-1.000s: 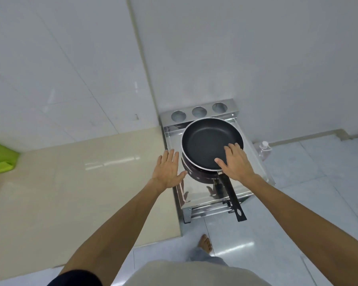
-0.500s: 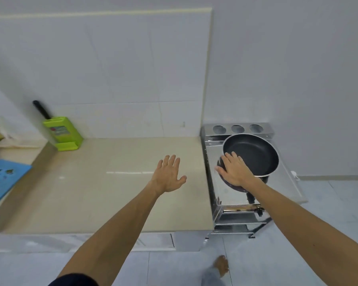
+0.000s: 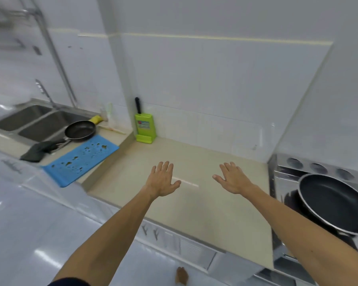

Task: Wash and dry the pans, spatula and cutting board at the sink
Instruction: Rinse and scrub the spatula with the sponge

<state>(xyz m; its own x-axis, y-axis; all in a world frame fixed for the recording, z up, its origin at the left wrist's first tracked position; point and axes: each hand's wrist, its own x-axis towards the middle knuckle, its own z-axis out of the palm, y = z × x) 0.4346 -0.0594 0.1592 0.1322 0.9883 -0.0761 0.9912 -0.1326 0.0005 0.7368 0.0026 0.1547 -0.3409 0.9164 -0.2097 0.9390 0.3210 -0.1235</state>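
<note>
Head view: left hand (image 3: 162, 179) and right hand (image 3: 233, 178) hover empty, fingers spread. Pan (image 3: 80, 130) beside sink (image 3: 50, 124) looks rigid, probably greasy; grip its handle (image 3: 63, 141), not the rim.

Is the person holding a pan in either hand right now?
No, the left hand and right hand are open over the counter, touching neither the sink-side pan nor the stove pan.

Beige counter (image 3: 194, 203) — blue cutting board (image 3: 81, 159), pan (image 3: 80, 130), green knife block (image 3: 144, 129)
</note>
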